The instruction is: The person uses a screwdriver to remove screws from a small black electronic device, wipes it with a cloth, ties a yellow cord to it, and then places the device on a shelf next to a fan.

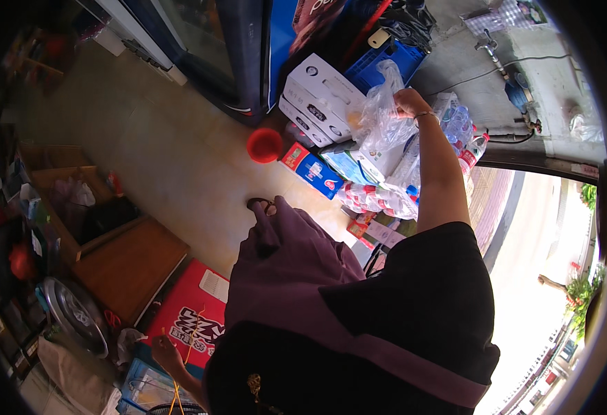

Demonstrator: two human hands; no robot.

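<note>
1. Head view, progress: the right hand point(409, 104) has hold of a clear plastic bag point(379, 124), so the grasp looks done. The bag hangs at the right edge of a white carton point(325, 93), near its lower-right corner and just below a blue crate point(386, 66). It does not look lifted clear of the goods under it, so I judge the handling of it to be at an early stage. Whether it has anything inside is hard to tell through the crumpled film. The packed bottles point(379, 199) and the red-and-blue box point(314, 171) stand along the right side of the floor point(144, 131), with no hand on them.

2. Head view, right arm: it reaches forward, nearly straight at the elbow, over the bottles. A bracelet point(426, 114) circles the wrist. The fingers are bent closed around bunched film, with little gap showing.

3. Head view, left arm: the forearm comes up from the lower edge, kept low and close to the body. The left hand point(168, 356) is by the lower-left corner of the red box point(186, 301). Its fingers look partly curled beside a yellow cord point(191, 339); I cannot tell whether they grip it.
</note>
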